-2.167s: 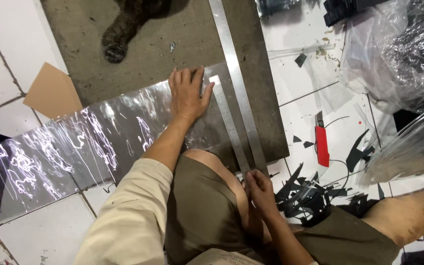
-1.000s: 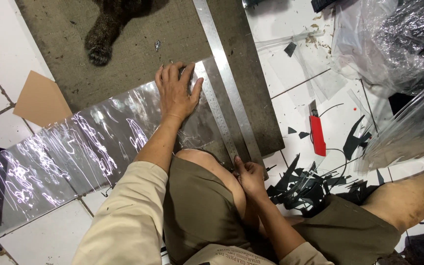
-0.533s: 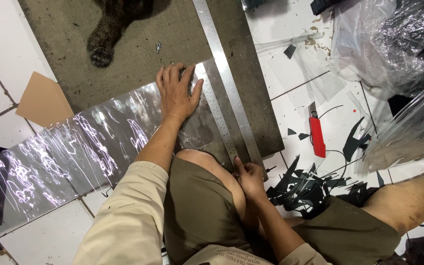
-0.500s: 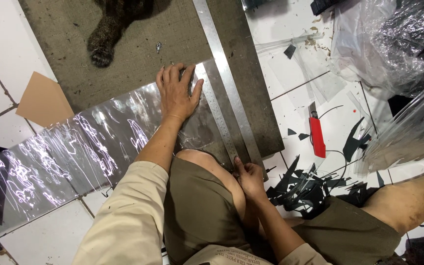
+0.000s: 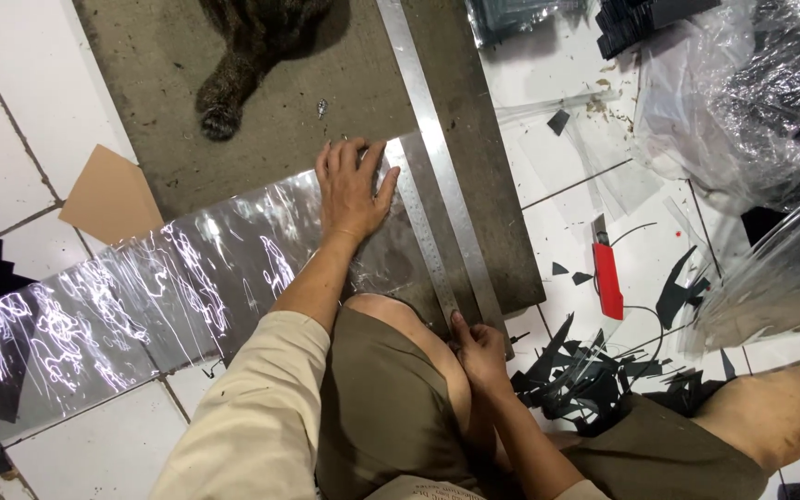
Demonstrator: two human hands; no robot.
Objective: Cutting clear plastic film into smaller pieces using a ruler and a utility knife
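Down on the tiled floor, your left hand [image 5: 352, 190] lies flat with fingers spread, palm pressed onto the near end of a long strip of clear plastic film [image 5: 141, 296] that runs away to your left, glinting across the white tiles and onto a grey-brown board [image 5: 326, 65]. Just right of that hand, touching the film's end, two steel rulers lie side by side: a short ruler [image 5: 423, 245] next to your fingers and a long ruler [image 5: 437, 157] beyond it, stretching up the board and out of view. Your right hand [image 5: 479, 352] sits beside your bent knee, fingers curled and gripping the near ends of the rulers at the board's edge; whether it pinches one or both, you cannot tell. A red utility knife [image 5: 606, 273] rests on the tiles well right of the rulers, above a heap of black offcuts [image 5: 594, 375]. A tan cardboard piece [image 5: 111, 196] lies beside the film's far edge, and an animal's dark paw [image 5: 224, 116] rests on the board above your left hand.
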